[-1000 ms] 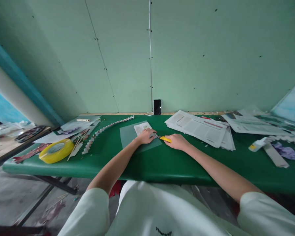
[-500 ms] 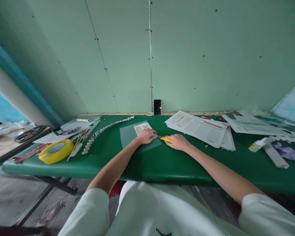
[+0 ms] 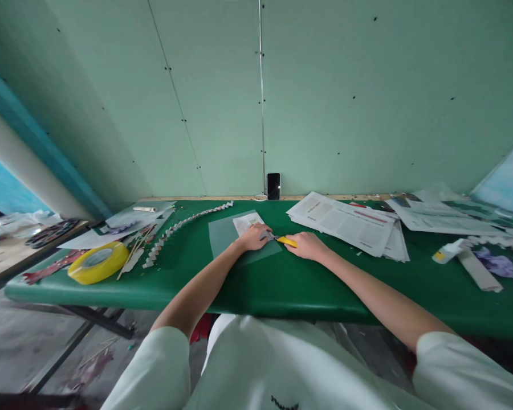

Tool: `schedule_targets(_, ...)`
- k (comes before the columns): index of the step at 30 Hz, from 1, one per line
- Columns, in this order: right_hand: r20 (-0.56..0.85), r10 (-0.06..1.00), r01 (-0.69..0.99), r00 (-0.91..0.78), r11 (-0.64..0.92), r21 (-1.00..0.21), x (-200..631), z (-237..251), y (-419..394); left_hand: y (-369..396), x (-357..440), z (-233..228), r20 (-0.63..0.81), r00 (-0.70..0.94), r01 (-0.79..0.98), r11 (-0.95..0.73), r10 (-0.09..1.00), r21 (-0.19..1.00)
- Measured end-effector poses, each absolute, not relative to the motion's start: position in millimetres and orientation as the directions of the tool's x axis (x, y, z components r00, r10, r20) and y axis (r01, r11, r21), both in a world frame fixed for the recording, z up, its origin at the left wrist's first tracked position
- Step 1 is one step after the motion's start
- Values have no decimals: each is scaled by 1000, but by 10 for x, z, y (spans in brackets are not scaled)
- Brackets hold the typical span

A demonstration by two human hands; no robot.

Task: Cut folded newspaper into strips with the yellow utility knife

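My right hand [image 3: 308, 246] is closed around a yellow-handled utility knife [image 3: 287, 241], its grey front end pointing left. My left hand [image 3: 253, 237] rests on a small white printed paper [image 3: 244, 222], fingers curled down and partly hidden. At its fingertips is a small grey piece [image 3: 265, 234], too small to name, close to the knife's tip. Under the paper and the left hand lies a translucent sheet [image 3: 222, 233] on the green table cover [image 3: 183, 285].
Left of my hands lie a folded paper strip [image 3: 171, 229], thin sticks [image 3: 133, 251] and a yellow tape roll [image 3: 98, 263]. Printed sheets [image 3: 346, 222] and a glue bottle [image 3: 448, 251] are to the right. A phone [image 3: 273, 186] leans on the wall [image 3: 333, 114].
My right hand and the knife have shifted very slightly to the left. My left hand, the paper and the translucent sheet look the same.
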State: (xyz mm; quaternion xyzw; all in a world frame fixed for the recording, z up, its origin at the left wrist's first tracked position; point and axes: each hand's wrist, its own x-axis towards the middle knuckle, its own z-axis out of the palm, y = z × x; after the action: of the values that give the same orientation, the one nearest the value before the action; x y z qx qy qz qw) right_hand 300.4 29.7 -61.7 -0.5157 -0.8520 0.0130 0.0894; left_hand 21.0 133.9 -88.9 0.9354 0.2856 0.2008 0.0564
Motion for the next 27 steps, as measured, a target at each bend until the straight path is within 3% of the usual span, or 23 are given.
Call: schedule_targets(27,133,885,881,-446,461,-110,2996,-624,328,1355,215,-898,339,761,505,-833,554,227)
